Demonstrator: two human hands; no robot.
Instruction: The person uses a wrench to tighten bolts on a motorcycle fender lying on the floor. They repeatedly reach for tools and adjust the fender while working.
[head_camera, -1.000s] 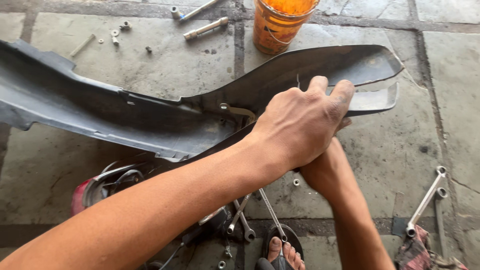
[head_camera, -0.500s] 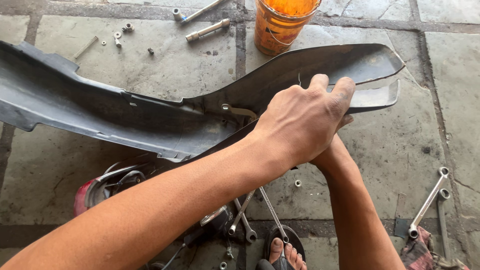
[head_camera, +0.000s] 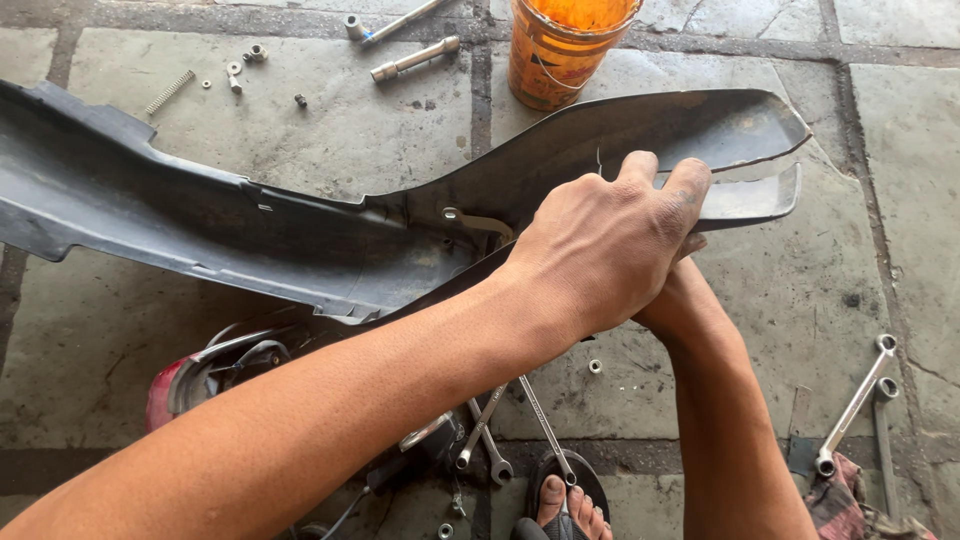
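Observation:
A long dark grey plastic body panel (head_camera: 250, 240) lies across the stone floor, and its curved right end (head_camera: 700, 125) is raised. My left hand (head_camera: 610, 245) reaches in from the lower left and grips that end's near edge, with the fingers curled over the rim. My right hand (head_camera: 690, 300) comes up from the bottom right and sits under the left one. Only its wrist and a bit of the hand show, so its grip is hidden. A small metal bracket (head_camera: 475, 220) is fixed to the panel just left of my hands.
An orange bucket (head_camera: 565, 50) stands behind the panel. Socket extensions (head_camera: 415, 58), a spring and small nuts (head_camera: 240, 75) lie at the back left. Several spanners (head_camera: 500, 440) lie near my sandalled foot (head_camera: 560, 500), with more spanners (head_camera: 855, 405) at the right. A red part (head_camera: 180, 385) sits at the lower left.
Hardly anything has changed. Both hands keep the same hold on the panel's right end, which sits slightly further right in the view.

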